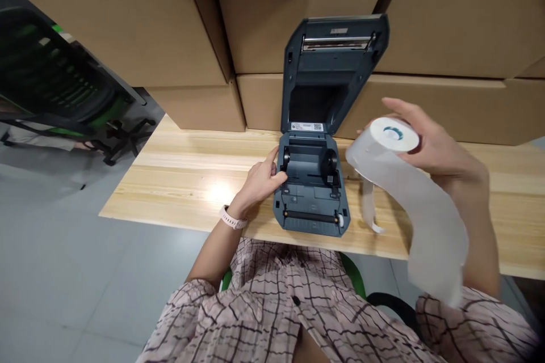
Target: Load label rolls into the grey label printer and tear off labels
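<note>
A dark blue-grey label printer [313, 193] stands on the wooden table with its lid [330, 76] swung up. Inside, the roll bay between two black holders holds no roll, and a black roller runs across the front. My left hand [266, 178] grips the printer's left side, thumb over the rim, fingers partly hidden. To the right of the printer, my right hand [434, 139] is wrapped round a roll of white labels [374, 139], held tilted above the table. A long strip of it hangs down past my right forearm, and a narrow strip [369, 207] curls below the roll.
Large cardboard boxes [298, 17] are stacked along the back of the wooden table [170, 176], behind the raised lid. At the left, a dark mesh office chair [63, 79] stands on the grey floor, with part of another person behind it. The table's front edge lies close to my body.
</note>
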`<state>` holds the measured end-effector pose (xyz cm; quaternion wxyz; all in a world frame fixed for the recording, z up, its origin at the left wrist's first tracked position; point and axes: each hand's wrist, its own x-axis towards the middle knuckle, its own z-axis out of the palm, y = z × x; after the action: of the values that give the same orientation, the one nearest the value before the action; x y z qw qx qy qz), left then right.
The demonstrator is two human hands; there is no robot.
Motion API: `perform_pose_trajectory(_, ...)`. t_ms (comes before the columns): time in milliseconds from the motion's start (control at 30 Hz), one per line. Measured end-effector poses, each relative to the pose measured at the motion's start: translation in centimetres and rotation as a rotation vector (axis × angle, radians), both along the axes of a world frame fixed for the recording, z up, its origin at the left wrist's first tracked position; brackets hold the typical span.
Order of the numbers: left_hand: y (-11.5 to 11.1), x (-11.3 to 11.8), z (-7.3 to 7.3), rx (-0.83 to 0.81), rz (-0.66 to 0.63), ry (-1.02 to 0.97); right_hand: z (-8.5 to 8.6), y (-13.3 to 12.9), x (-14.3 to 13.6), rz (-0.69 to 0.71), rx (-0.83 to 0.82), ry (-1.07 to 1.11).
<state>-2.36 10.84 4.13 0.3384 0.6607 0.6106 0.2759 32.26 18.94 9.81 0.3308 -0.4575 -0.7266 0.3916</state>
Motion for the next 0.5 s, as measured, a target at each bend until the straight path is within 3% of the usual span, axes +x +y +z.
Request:
perform_pose_trajectory(200, 0.0, -0.1, -0.2, -0.005, -0.019, -0.018, -3.1, 2.0, -1.7, -0.137, -0.058, -0.001)
perform_pose_trajectory(367, 0.1, -0.2, -0.4, -0.018, -0.01, -0.023, -5.7, 3.1, -2.7, -0.023, -0.096, -0.036)
perform_pose_trajectory(500, 0.0, -0.1, -0.3, -0.035, -0.004, -0.042, -6.1, 3.0, -2.3, 0.063, -0.075, -0.101)
